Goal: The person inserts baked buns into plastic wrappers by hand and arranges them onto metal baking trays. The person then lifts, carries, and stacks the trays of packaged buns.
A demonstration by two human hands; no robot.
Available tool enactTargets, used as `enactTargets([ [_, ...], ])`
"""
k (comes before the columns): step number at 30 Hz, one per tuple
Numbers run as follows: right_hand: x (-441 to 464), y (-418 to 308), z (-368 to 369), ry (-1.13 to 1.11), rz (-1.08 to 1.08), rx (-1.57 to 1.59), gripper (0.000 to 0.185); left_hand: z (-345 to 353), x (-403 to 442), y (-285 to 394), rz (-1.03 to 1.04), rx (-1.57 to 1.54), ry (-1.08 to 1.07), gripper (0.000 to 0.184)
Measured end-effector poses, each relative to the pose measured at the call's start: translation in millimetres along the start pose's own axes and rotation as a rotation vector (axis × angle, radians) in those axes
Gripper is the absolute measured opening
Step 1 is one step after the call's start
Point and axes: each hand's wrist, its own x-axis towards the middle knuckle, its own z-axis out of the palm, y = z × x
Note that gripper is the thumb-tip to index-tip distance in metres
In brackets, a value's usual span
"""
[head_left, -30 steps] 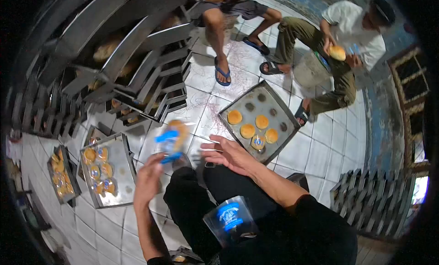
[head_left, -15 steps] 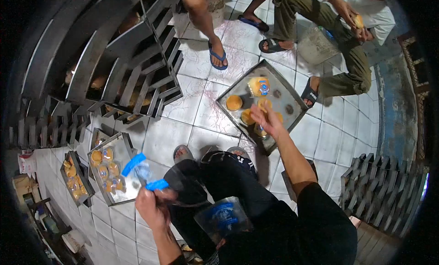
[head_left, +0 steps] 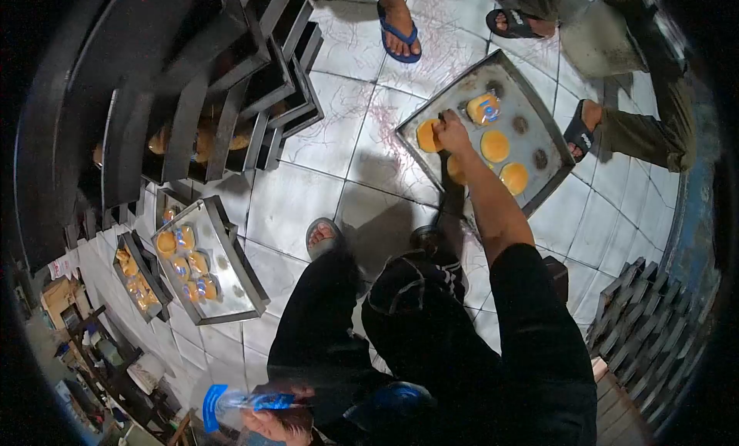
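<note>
My right hand point(head_left: 454, 135) reaches down to the metal tray point(head_left: 543, 99) on the floor. Its fingers are closed at the edge of a round golden bun point(head_left: 426, 136) near the tray's left corner. Other bare buns, among them one nearer the middle point(head_left: 495, 146), lie beside my forearm. A bun in a clear wrapper with a blue label point(head_left: 483, 108) sits farther back. Low at the left, my left hand point(head_left: 275, 426) grips a clear plastic bag with blue print point(head_left: 215, 406); motion blurs it a little. Another blue-printed bag point(head_left: 392, 400) rests on my lap, partly dark.
To the left, a second tray point(head_left: 250, 280) holds several wrapped buns, with a narrower tray of pastries point(head_left: 138, 280) beside it. Stacked metal trays point(head_left: 177, 115) rise at the upper left; more stand at the right point(head_left: 654, 323). Other people's sandalled feet point(head_left: 400, 34) are near the far tray.
My right hand has gone from open above the buns to closed at the leftmost bun. My left hand appears lower, still with the bag. The whole view has shifted.
</note>
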Motion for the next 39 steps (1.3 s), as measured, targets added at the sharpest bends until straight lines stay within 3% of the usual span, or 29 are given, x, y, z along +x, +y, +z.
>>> enactTargets([
  [1,3,-7,7,0.101,-0.051,-0.059,0.051,-5,1,-5,0.005,0.0,0.019,0.036],
  [4,-6,-76,-38,-0.315,0.374,-0.234,0.067,-26,2,-11,-0.041,0.016,-0.009,0.04],
  [7,-26,-50,-19,-0.395,0.147,-0.34,0.078,9,-2,5,0.011,0.069,0.062,0.039],
  [9,-39,14,18,-0.288,0.023,-0.1,0.07,26,-1,10,0.068,0.071,0.097,0.037],
  [10,-54,-2,-6,-0.319,0.103,0.141,0.06,24,-1,3,0.086,0.04,0.078,0.036],
  [12,-87,-48,-58,-0.173,0.034,0.186,0.037,30,8,14,0.043,-0.14,-0.144,0.033],
  [14,-123,-108,-109,-0.035,-0.011,0.462,0.036,43,14,24,0.023,-0.295,-0.213,0.032],
  [15,-139,-127,-135,-0.068,0.04,0.57,0.035,47,13,27,0.015,-0.374,-0.253,0.032],
  [17,-181,-163,-188,0.01,-0.069,0.722,0.04,48,15,22,0.063,-0.368,-0.26,0.034],
  [19,-224,-209,-230,0.024,-0.045,1.133,0.044,47,11,31,0.042,-0.353,-0.243,0.036],
  [22,-254,-230,-275,-0.405,0.202,1.453,0.047,43,11,37,-0.047,-0.404,-0.298,0.036],
  [26,-276,-263,-302,-0.662,0.165,1.698,0.05,32,6,43,-0.163,-0.52,-0.342,0.036],
  [29,-299,-289,-317,-0.682,0.114,1.832,0.051,19,-5,35,-0.223,-0.701,-0.333,0.032],
  [34,-348,-330,-338,-0.836,0.118,1.801,0.055,12,-14,44,-0.408,-0.85,-0.311,0.021],
  [37,-396,-363,-343,-0.883,-0.037,1.546,0.054,12,-3,26,-0.489,-0.919,-0.241,0.02],
  [39,-443,-374,-328,-0.661,-0.362,1.138,0.041,16,2,17,-0.533,-0.924,-0.221,0.019],
])
